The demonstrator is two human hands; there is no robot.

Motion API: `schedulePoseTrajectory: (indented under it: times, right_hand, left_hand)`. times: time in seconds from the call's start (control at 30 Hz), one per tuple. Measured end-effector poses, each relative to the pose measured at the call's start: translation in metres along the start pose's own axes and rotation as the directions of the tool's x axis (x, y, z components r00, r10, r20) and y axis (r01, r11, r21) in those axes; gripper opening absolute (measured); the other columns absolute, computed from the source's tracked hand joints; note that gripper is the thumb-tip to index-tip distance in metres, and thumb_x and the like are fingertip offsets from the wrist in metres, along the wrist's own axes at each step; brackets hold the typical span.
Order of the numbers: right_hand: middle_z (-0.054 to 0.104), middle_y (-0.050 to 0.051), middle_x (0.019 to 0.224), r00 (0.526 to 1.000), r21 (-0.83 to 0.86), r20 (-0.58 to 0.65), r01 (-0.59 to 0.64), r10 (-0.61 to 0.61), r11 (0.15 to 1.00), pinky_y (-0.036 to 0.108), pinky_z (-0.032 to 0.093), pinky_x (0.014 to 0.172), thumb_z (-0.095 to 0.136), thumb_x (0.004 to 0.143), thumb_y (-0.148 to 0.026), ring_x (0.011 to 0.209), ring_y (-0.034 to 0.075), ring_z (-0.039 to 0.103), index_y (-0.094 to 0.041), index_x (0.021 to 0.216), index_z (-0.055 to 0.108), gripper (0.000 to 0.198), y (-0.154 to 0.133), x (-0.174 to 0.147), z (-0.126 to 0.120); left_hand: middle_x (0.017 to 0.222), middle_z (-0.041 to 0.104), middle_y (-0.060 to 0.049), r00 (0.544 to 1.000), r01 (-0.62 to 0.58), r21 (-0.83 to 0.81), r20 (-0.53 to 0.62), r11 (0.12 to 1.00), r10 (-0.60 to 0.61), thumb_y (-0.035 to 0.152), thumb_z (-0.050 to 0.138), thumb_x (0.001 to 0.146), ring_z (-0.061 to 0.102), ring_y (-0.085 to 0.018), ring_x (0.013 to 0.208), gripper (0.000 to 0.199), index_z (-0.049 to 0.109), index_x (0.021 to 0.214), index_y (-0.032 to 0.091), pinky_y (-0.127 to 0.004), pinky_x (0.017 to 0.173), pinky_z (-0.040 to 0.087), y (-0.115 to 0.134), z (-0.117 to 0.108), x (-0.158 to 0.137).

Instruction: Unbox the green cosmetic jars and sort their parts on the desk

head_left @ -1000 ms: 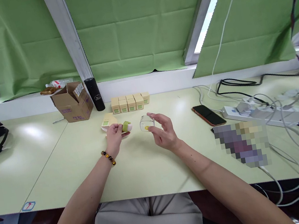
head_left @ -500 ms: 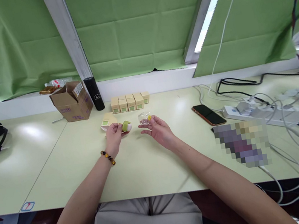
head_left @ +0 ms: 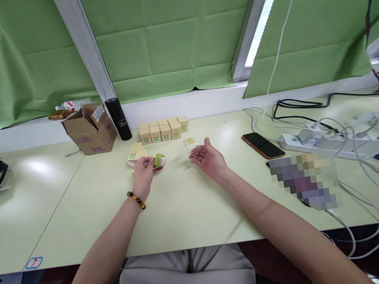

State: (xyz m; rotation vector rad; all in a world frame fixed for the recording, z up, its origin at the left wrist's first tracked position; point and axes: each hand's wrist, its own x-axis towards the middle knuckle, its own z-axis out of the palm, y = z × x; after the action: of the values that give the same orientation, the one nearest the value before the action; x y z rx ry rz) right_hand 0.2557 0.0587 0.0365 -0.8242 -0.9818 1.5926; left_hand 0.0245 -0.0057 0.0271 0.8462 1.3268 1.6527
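Observation:
My left hand (head_left: 142, 170) is closed with thumb and fingers around a small green-and-white object (head_left: 160, 160), whose exact kind I cannot make out. An opened small cardboard box (head_left: 136, 152) with a green label lies just behind that hand. Palm turned up and fingers apart, my right hand (head_left: 209, 159) holds nothing. Just beyond its fingertips is a clear plastic wrapper (head_left: 190, 143) with a yellow sticker, on the table.
Several small tan boxes (head_left: 160, 131) stand in a row near the wall. Left of them are a black bottle (head_left: 118, 119) and an open carton (head_left: 91, 132). At right lie a phone (head_left: 263, 145), a white power strip (head_left: 324, 143) and tangled cables.
My right hand has let go of the clear wrapper, which now lies on the table, and has drawn slightly right with fingers opened. My left hand keeps its hold.

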Motion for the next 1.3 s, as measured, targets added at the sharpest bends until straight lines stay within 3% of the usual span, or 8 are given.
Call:
schedulePoseTrajectory:
  times: [0.13,0.3,0.43,0.5,0.57,0.73,1.17,1.3]
  right_hand:
    - [0.068,0.006,0.075,0.976,-0.255,-0.051,0.192,-0.211,0.948,0.037,0.061,0.070,0.070,0.074,-0.087,0.073,0.021,0.068,-0.021,0.070,0.065,0.066,0.000,0.005,-0.008]
    - [0.065,0.002,0.071,0.910,-0.668,-0.114,0.227,-0.399,0.708,0.035,0.053,0.071,0.077,0.076,-0.071,0.068,0.019,0.061,-0.022,0.069,0.061,0.052,-0.006,0.014,-0.027]
    - [0.071,0.010,0.115,0.853,-0.866,-0.040,0.230,-0.520,0.443,0.039,0.053,0.088,0.064,0.089,-0.045,0.105,0.026,0.065,-0.022,0.092,0.069,0.023,-0.011,0.023,-0.048]
    - [0.064,0.012,0.134,0.851,-0.944,0.008,0.179,-0.525,0.276,0.041,0.051,0.093,0.057,0.091,-0.032,0.122,0.029,0.060,-0.022,0.098,0.070,0.018,-0.010,0.027,-0.057]
    - [0.057,0.014,0.143,0.872,-0.981,0.033,0.123,-0.489,0.153,0.042,0.051,0.091,0.053,0.092,-0.025,0.120,0.029,0.059,-0.021,0.101,0.071,0.021,-0.008,0.030,-0.064]
    - [0.061,0.018,0.128,0.900,-0.995,0.098,0.099,-0.424,-0.019,0.041,0.051,0.090,0.048,0.094,-0.015,0.107,0.029,0.061,-0.015,0.107,0.074,0.029,-0.002,0.035,-0.067]
    - [0.076,0.015,0.095,0.943,-0.967,-0.017,-0.100,-0.333,-0.236,0.040,0.045,0.080,0.050,0.104,-0.036,0.087,0.029,0.071,-0.020,0.106,0.074,0.029,-0.013,0.029,-0.058]
    - [0.079,0.013,0.088,0.944,-0.965,-0.046,-0.127,-0.326,-0.230,0.041,0.044,0.086,0.053,0.104,-0.043,0.091,0.030,0.074,-0.020,0.112,0.074,0.032,-0.012,0.028,-0.054]
  left_hand:
    - [0.087,0.075,-0.005,1.000,0.002,0.003,0.001,1.000,-0.002,0.028,0.070,0.097,0.075,-0.016,0.085,0.020,0.058,0.087,0.016,-0.042,0.089,0.068,0.000,0.000,0.000]
    - [0.088,0.074,-0.005,1.000,0.003,0.001,0.003,1.000,-0.003,0.028,0.070,0.097,0.075,-0.016,0.085,0.019,0.058,0.088,0.016,-0.044,0.090,0.068,-0.001,-0.001,0.001]
    - [0.087,0.074,-0.005,1.000,0.002,0.010,0.002,1.000,-0.002,0.027,0.069,0.097,0.076,-0.016,0.085,0.018,0.059,0.088,0.015,-0.043,0.090,0.068,-0.001,-0.001,0.001]
    - [0.087,0.075,-0.005,1.000,0.004,0.012,0.000,1.000,-0.004,0.026,0.068,0.098,0.076,-0.016,0.084,0.017,0.059,0.088,0.015,-0.044,0.090,0.068,-0.001,-0.001,0.001]
    - [0.088,0.075,-0.006,1.000,0.007,0.008,0.000,1.000,-0.007,0.025,0.067,0.099,0.076,-0.016,0.083,0.016,0.059,0.088,0.015,-0.044,0.090,0.068,0.000,-0.001,0.001]
    - [0.089,0.076,-0.006,1.000,0.019,-0.012,0.007,1.000,-0.019,0.024,0.067,0.098,0.077,-0.016,0.083,0.016,0.059,0.088,0.015,-0.044,0.090,0.068,-0.001,0.000,0.001]
    - [0.088,0.074,-0.005,1.000,0.023,-0.021,0.010,1.000,-0.023,0.028,0.071,0.096,0.076,-0.016,0.084,0.020,0.058,0.087,0.015,-0.044,0.090,0.068,-0.003,-0.001,0.002]
    - [0.089,0.074,-0.006,1.000,0.030,-0.025,0.008,0.999,-0.030,0.025,0.068,0.098,0.076,-0.016,0.083,0.017,0.059,0.088,0.014,-0.041,0.088,0.068,-0.004,-0.001,0.003]
